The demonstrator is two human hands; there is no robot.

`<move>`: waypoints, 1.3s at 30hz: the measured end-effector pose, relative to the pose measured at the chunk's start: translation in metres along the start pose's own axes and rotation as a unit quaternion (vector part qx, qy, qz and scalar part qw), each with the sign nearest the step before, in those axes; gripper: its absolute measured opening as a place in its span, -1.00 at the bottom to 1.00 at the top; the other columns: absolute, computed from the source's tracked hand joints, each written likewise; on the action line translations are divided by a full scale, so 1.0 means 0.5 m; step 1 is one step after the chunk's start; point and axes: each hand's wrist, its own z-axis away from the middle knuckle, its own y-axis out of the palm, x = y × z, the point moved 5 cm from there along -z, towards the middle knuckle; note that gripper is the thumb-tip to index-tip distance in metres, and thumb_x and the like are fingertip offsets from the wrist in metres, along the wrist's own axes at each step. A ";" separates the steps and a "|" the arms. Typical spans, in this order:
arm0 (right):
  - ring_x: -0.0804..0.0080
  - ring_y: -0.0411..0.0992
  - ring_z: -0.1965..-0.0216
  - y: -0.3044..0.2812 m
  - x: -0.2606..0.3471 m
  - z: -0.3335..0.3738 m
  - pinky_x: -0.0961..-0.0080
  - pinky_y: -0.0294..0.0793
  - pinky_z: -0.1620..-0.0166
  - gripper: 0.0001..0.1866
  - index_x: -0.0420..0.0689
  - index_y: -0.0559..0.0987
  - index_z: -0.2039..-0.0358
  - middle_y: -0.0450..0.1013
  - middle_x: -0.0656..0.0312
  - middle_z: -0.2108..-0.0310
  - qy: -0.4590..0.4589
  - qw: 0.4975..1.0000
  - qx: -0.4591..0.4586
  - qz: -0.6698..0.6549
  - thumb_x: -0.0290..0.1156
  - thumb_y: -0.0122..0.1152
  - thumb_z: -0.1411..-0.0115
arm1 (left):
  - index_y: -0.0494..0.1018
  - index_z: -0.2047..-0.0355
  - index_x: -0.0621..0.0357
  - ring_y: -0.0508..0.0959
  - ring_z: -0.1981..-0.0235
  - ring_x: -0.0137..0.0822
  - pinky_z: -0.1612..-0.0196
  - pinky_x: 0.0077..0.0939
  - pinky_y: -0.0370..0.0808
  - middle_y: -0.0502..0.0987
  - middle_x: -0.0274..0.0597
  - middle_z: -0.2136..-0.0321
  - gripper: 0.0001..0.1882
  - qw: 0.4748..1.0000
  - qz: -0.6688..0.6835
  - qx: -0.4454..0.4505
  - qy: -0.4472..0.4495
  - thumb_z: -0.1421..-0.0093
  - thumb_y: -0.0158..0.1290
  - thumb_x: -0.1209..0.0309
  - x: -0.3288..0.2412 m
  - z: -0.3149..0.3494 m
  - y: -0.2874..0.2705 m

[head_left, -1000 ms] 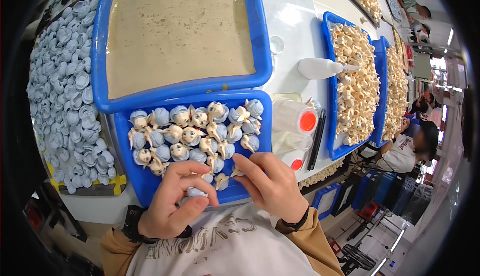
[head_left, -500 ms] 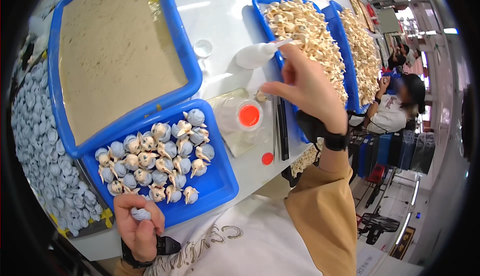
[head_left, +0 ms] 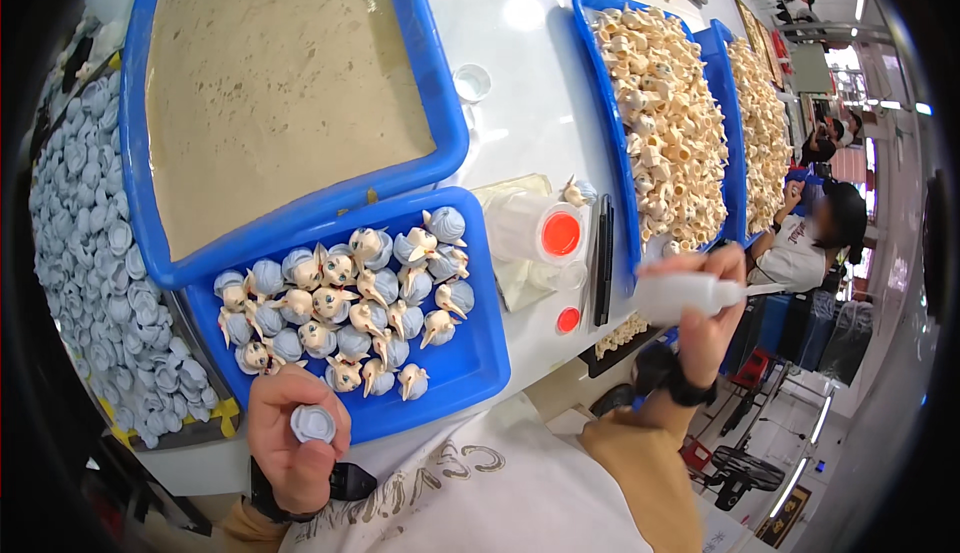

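My left hand (head_left: 297,438), at the near edge of a blue tray, is closed on a small blue-grey hair piece (head_left: 312,423), its hollow side facing me. On the right, off the table's front edge, my right hand (head_left: 712,328) is wrapped round a white squeeze bottle (head_left: 672,296). The bottle lies tipped sideways, its thin nozzle toward the right, slightly blurred by motion. Several small doll heads (head_left: 332,303) with blue-grey hair and pointed ears lie in the blue tray (head_left: 465,368). One more doll head (head_left: 578,192) sits behind a clear container.
A pile of blue-grey hair pieces (head_left: 95,253) lies far left. A blue-rimmed tray (head_left: 445,103) holds a beige surface. Blue bins of cream doll parts (head_left: 665,123) stand right. Between are a red-topped clear container (head_left: 520,228), black tweezers (head_left: 603,263) and a small cup (head_left: 471,83). A co-worker (head_left: 815,238) sits beyond.
My right hand has taken hold of the white bottle and carried it from the table toward me and to the right. In my left hand the hair piece now shows its hollow side.
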 end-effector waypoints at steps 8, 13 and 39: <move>0.44 0.41 0.40 0.010 -0.037 0.112 0.57 0.36 0.28 -0.59 -0.30 0.43 0.18 0.45 0.13 0.35 0.130 0.977 -0.002 0.170 -0.38 0.13 0.07 | 0.39 0.33 0.32 0.37 0.52 -0.46 0.48 -0.66 0.27 0.37 -0.16 0.47 -0.51 0.997 -0.061 0.032 -0.020 -0.06 0.06 0.05 0.006 0.006 -0.011; 0.50 0.40 0.48 0.033 0.022 0.081 0.65 0.34 0.38 -0.60 -0.29 0.44 0.22 0.45 0.14 0.47 0.079 0.954 0.041 0.285 -0.37 0.16 0.10 | 0.29 0.33 0.30 0.26 0.73 -0.58 0.73 -0.76 0.16 0.30 -0.24 0.60 -0.42 0.996 -0.077 0.030 0.022 -0.08 -0.04 -0.08 0.002 0.006 -0.007; 0.41 0.39 0.54 0.021 0.033 0.067 0.60 0.32 0.43 -0.63 -0.28 0.47 0.34 0.43 0.14 0.53 0.050 0.948 0.040 0.313 -0.34 0.19 0.19 | 0.31 0.32 0.23 0.30 0.67 -0.55 0.64 -0.73 0.20 0.30 -0.26 0.58 -0.55 0.993 -0.089 0.072 0.032 -0.04 0.09 0.08 -0.002 0.007 -0.014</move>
